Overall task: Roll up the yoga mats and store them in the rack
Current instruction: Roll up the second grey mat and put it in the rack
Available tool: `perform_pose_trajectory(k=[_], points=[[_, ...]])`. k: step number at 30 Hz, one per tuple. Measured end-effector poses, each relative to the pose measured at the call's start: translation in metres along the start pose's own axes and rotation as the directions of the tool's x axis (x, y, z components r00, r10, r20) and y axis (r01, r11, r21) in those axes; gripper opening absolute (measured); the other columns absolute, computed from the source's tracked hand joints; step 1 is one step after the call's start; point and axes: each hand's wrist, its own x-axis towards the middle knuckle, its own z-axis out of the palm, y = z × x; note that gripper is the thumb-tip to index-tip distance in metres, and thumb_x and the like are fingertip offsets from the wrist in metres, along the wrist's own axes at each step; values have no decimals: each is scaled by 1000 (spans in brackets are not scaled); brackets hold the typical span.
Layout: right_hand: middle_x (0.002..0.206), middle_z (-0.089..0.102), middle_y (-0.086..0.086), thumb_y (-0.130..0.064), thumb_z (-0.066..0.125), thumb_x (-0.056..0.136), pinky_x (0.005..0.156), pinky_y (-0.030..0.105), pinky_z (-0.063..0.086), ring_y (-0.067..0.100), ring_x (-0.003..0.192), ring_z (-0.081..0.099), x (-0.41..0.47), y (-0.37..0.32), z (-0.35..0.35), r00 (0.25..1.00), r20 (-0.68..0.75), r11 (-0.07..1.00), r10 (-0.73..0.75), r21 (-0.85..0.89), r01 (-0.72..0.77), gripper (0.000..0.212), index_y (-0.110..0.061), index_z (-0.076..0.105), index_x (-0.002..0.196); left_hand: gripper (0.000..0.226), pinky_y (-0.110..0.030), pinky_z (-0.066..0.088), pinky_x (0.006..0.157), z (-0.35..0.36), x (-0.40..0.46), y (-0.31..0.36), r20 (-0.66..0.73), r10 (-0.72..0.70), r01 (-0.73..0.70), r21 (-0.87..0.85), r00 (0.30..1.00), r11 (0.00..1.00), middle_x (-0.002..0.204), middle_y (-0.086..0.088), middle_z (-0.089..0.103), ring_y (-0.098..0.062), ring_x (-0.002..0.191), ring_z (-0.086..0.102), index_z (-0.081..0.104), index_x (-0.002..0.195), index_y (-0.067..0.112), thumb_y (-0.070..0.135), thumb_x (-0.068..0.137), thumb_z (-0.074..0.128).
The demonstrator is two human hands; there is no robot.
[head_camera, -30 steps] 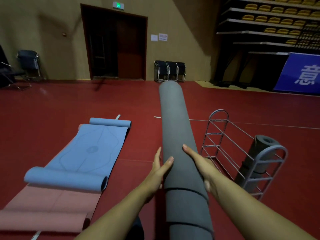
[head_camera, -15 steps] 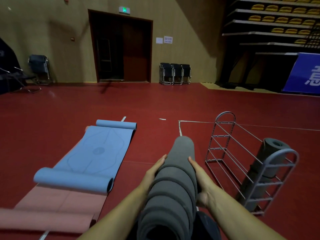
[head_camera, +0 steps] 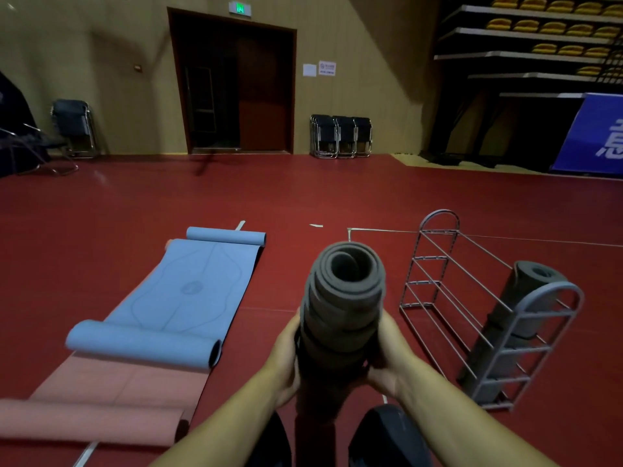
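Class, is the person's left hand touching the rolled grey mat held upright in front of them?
Touching. The head view shows the left hand wrapped against the side of the grey mat, no gap visible.

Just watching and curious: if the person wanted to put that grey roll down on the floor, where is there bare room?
Bare red floor lies between the blue mat and the wire rack, and more beyond both toward the door. The near left is crowded: the blue mat and pink mat cover it. The rack's right end already holds a grey roll.
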Motion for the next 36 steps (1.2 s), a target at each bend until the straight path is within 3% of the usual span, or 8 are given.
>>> perform_pose_trajectory(k=[3, 8, 13, 20, 25, 28, 32, 36], points=[[126, 72, 12, -77, 42, 92, 107, 47, 49, 31, 115, 70, 6, -4, 4, 1000, 30, 1000, -8, -3, 8, 75, -19, 74, 127, 50, -36, 57, 83, 1, -4, -1, -16, -26, 25, -76, 1000, 997, 116, -13, 76, -23, 97, 76, 72, 122, 8, 41, 110, 36], [127, 72, 9, -78, 39, 90, 113, 52, 44, 29, 118, 69, -1, 0, -1, 995, 85, 998, -44, -30, 47, 77, -21, 72, 129, 54, -37, 53, 81, -5, 1, -14, -32, -47, 43, -119, 998, 992, 109, -10, 78, -21, 91, 77, 75, 111, 13, 48, 109, 34], [128, 72, -2, -88, 61, 70, 96, 45, 55, 21, 114, 71, 3, 18, -2, 993, 57, 988, -106, -105, 112, 91, -30, 61, 140, 57, -31, 61, 60, -10, -1, -22, -29, -122, 120, -63, 992, 991, 103, -15, 78, -27, 85, 78, 71, 118, 9, 48, 108, 32], [102, 80, -6, -70, 48, 84, 68, 30, 56, 11, 84, 77, 6, 38, -10, 997, 37, 986, -63, -153, 68, 64, -27, 69, 128, 62, -35, 54, 66, -34, -2, -31, -105, -232, 247, 166, 967, 955, 85, -7, 80, -21, 69, 77, 70, 118, 12, 56, 107, 28], [86, 78, -17, -71, 47, 84, 73, 36, 51, 7, 76, 75, 5, 42, -19, 1000, 3, 987, -18, -157, 19, 57, -34, 67, 122, 90, -56, 37, 108, -47, -3, -17, -158, -189, 240, 437, 969, 867, 138, 5, 65, -22, 132, 52, 67, 129, 31, 94, 81, 25], [107, 74, -21, -81, 53, 75, 73, 38, 54, 7, 98, 67, 2, 42, -23, 1000, -6, 974, 15, -224, -16, 66, -43, 63, 128, 77, -51, 28, 115, -31, -7, 1, -69, -66, 91, 479, 995, 873, 153, 10, 50, -12, 138, 47, 59, 135, 42, 89, 82, 29], [133, 63, -24, -93, 61, 63, 82, 51, 57, 2, 123, 54, 5, 52, -26, 999, -10, 960, 44, -276, -45, 82, -49, 60, 133, 50, -16, 51, 80, -5, -4, 28, 63, 107, -124, 457, 992, 881, 105, 21, 76, 10, 88, 70, 71, 113, 35, 68, 96, 37], [148, 41, -25, -97, 64, 56, 106, 73, 25, 18, 150, 30, 8, 61, -30, 999, -33, 941, 9, -339, -19, 106, -54, 37, 149, 75, -36, 49, 108, -11, 6, 30, 101, 175, -202, 463, 979, 863, 122, 7, 75, -10, 117, 69, 72, 128, 28, 81, 78, 55]])
